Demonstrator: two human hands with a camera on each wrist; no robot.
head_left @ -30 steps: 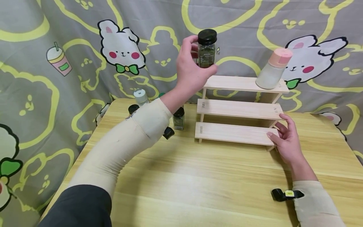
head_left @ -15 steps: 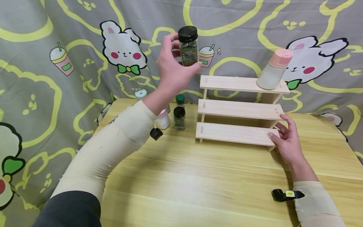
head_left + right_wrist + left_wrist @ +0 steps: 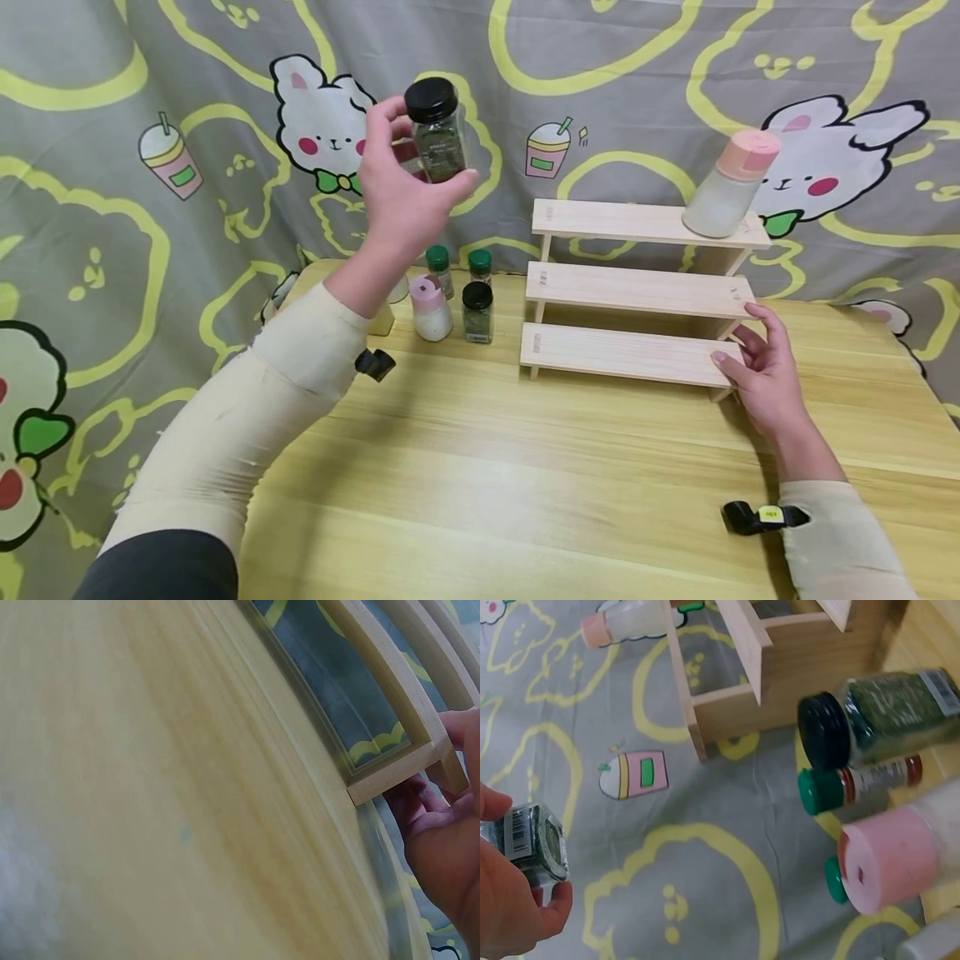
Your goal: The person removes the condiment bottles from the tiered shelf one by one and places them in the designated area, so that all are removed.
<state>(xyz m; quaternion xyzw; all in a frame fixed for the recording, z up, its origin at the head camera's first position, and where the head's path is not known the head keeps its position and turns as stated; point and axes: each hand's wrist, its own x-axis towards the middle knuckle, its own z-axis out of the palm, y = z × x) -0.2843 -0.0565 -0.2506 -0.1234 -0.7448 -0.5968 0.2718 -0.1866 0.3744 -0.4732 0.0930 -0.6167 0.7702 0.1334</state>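
In the head view my left hand (image 3: 408, 196) holds a spice jar (image 3: 438, 137) of dried green herbs with a black lid, raised high in front of the curtain. The same jar (image 3: 534, 840) shows its barcode and base in the left wrist view. My right hand (image 3: 768, 375) grips the right end of a three-step wooden rack (image 3: 630, 354), thumb on the lowest shelf and a finger at the middle one. Below the top shelf's level, the right wrist view shows that hand (image 3: 442, 840) at the rack's side frame. A pink-capped shaker (image 3: 723, 187) stands on the top shelf's right end.
Left of the rack on the table (image 3: 480, 483) stand another black-lidded herb jar (image 3: 477, 315), a pink-capped shaker of white grains (image 3: 431, 312), and two green-capped jars, one behind (image 3: 481, 265) and one further left (image 3: 439, 268). A patterned curtain (image 3: 615, 92) hangs behind.
My left hand has carried the herb jar leftward, from above the rack's left end to above the standing jars, tilting it slightly. The right hand stays on the rack.
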